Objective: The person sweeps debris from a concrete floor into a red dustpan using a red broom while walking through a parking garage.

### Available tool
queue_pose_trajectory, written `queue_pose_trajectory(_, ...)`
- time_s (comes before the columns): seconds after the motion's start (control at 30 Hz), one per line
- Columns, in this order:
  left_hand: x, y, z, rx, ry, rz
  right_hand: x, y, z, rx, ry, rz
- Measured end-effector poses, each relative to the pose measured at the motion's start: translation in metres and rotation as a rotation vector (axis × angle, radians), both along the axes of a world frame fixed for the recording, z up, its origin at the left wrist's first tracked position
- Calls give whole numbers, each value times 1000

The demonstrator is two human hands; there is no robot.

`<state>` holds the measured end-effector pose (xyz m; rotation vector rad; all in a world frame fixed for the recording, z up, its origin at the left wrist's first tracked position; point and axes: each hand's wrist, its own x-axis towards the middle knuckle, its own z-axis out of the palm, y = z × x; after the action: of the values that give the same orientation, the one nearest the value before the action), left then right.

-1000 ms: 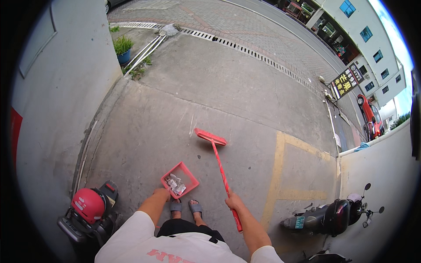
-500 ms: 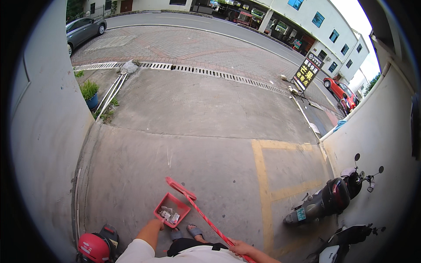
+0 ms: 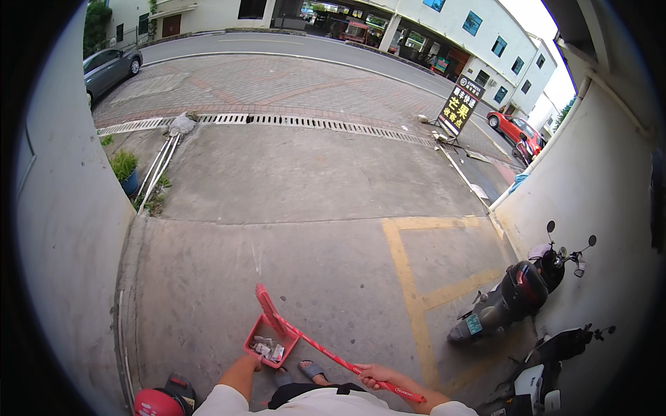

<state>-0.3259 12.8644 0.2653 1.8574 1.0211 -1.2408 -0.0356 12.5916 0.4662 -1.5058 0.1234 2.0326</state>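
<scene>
My left hand (image 3: 254, 362) is closed on the near left rim of a square red plastic bin (image 3: 292, 340). Crumpled paper and wrappers (image 3: 266, 348) lie in the bottom of the bin. My right hand (image 3: 374, 375) grips the red, white-marked handle of a broom (image 3: 326, 353) close to its upper end. The broom's long red head (image 3: 266, 305) is tilted over the bin's far rim, its lower part reaching over the opening. Whether the head touches the rim I cannot tell.
Near my left forearm is a red helmet (image 3: 158, 403). Two scooters stand at right, a dark one (image 3: 503, 305) and a white-and-black one (image 3: 533, 380). Walls flank both sides. Farther out are a slotted drain (image 3: 277, 121), a sign board (image 3: 459, 107) and a potted plant (image 3: 125, 166).
The broom's head has swung from beside the bin's far edge to over its opening, turning more upright. My right hand has risen slightly. My left hand stays on the bin.
</scene>
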Motion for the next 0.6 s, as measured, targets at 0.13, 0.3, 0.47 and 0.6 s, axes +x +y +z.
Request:
queue_pose_trajectory(0.13,-14,-5,-39,-35,-16,28,-22,13,32,4,-197,115)
queue_pose_trajectory(0.3,-20,-1,-50,-194,120,231,-52,30,-43,55,-442,369)
queue_pose_trajectory(0.47,-37,2,-64,-271,142,453,-19,19,-11,30,-175,164)
queue_pose_trajectory(0.6,-60,-7,-51,-347,99,587,-6,-11,11,42,-253,15)
